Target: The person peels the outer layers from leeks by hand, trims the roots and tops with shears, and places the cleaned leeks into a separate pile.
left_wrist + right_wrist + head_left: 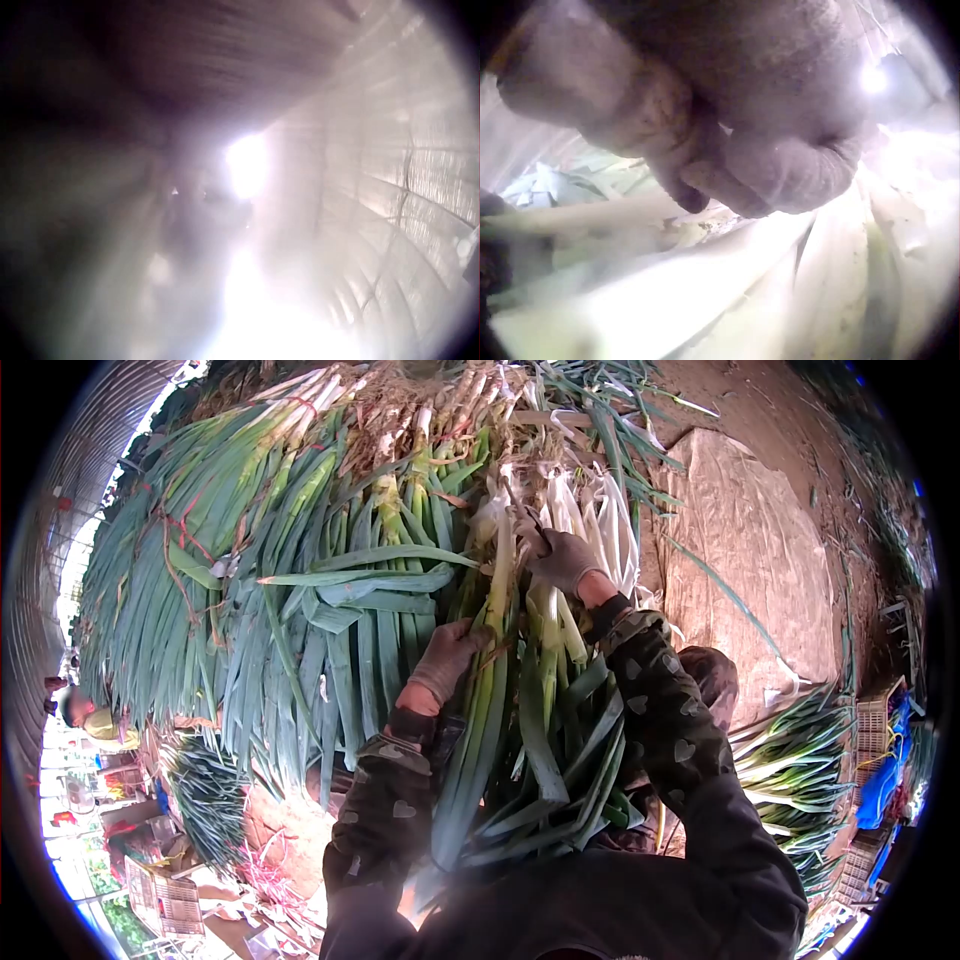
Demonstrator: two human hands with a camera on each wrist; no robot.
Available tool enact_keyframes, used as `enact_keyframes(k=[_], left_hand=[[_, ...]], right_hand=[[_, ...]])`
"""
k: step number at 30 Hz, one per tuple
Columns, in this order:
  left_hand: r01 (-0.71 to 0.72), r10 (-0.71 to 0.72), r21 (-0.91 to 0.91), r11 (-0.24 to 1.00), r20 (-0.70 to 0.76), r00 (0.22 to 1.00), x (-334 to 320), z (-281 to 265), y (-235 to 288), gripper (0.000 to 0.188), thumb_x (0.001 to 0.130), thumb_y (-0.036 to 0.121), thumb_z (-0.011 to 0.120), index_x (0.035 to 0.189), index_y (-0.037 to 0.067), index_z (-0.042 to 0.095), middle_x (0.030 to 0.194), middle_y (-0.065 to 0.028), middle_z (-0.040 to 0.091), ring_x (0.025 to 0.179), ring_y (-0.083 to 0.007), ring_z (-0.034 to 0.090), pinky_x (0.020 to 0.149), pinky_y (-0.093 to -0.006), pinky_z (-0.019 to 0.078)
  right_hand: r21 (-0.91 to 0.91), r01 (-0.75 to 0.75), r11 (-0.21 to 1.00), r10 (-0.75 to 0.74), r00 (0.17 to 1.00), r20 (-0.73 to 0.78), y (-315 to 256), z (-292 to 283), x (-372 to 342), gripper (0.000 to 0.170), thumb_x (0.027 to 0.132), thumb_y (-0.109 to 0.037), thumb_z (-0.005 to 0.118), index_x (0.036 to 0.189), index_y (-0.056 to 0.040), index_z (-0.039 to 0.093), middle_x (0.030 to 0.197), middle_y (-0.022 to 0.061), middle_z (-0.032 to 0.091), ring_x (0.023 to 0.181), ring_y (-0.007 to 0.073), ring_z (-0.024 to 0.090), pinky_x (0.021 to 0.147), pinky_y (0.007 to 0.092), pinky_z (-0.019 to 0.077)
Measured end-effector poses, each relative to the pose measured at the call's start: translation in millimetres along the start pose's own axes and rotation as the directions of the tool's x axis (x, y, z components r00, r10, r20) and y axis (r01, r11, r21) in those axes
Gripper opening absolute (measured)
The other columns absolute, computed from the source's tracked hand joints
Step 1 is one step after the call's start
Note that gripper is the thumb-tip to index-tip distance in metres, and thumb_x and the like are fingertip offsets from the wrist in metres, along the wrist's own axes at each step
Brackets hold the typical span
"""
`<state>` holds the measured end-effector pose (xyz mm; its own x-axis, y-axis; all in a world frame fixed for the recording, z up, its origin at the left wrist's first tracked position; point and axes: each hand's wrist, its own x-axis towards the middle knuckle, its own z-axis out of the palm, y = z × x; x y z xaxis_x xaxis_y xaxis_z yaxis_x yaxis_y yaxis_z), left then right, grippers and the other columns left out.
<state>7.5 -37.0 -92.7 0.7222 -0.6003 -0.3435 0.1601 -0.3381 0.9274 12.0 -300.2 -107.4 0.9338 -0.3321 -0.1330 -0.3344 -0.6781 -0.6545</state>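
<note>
My gloved left hand point(447, 660) grips a long leek point(498, 595) around its green part, with the pale root end pointing away from me. Beside that pale end, my gloved right hand point(566, 558) has its fingers curled and pinches at the leek's outer layer. In the right wrist view, the curled fingertips point(754, 199) come together right over pale leek stalks point(675, 292). Cleaner white leek stalks point(612, 535) lie just right of my right hand. Glare and blur fill the left wrist view, so the left hand's grip is hidden there.
A large heap of leeks point(270, 580) with roots and dry skins spreads out ahead and left. A brown sheet point(750, 550) lies on the soil at right. More leeks point(795, 780) and plastic crates point(872, 735) stand at lower right. Another person point(100, 728) is at far left.
</note>
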Motion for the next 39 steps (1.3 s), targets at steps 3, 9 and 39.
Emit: enact_keyframes(k=[3, 9, 39], left_hand=[[-0.019, 0.019, -0.053, 0.998, -0.008, 1.000, 0.1, 3.8, -3.6, 0.038, 0.091, 0.028, 0.066, 0.111, -0.004, 0.066, 0.094, -0.0041, 0.068, 0.085, -0.0098, 0.056, 0.080, -0.0279, 0.0459], [-0.033, 0.033, 0.110, 0.993, 0.006, 0.999, -20.6, 27.3, 17.3, 0.027, 0.091, 0.025, 0.065, 0.096, -0.002, 0.065, 0.080, -0.0046, 0.065, 0.074, -0.0146, 0.059, 0.069, -0.0320, 0.0475], [0.028, 0.128, 0.799, 0.601, -0.131, 0.983, 93.9, 1.6, 32.0, 0.040, 0.074, 0.030, 0.071, 0.099, -0.001, 0.068, 0.100, -0.0228, 0.069, 0.096, -0.0382, 0.067, 0.087, -0.0419, 0.0513]], right_hand=[[0.041, -0.017, 0.999, 0.013, 0.996, 0.088, 6.4, -10.8, -27.1, 0.038, 0.077, -0.032, 0.068, 0.099, -0.0015, 0.062, 0.086, 0.0221, 0.066, 0.083, 0.0382, 0.066, 0.074, 0.0441, 0.0512], [0.258, 0.066, 0.964, -0.088, 0.993, 0.076, 2.6, -40.1, -147.0, 0.051, 0.074, -0.023, 0.070, 0.121, -0.0051, 0.060, 0.087, 0.0235, 0.066, 0.083, 0.0368, 0.067, 0.073, 0.0417, 0.0510], [0.304, 0.064, 0.951, -0.054, 0.998, -0.041, -28.6, -51.0, -204.7, 0.054, 0.078, -0.017, 0.068, 0.128, -0.0076, 0.052, 0.081, 0.0267, 0.064, 0.078, 0.0458, 0.063, 0.067, 0.0494, 0.0510]])
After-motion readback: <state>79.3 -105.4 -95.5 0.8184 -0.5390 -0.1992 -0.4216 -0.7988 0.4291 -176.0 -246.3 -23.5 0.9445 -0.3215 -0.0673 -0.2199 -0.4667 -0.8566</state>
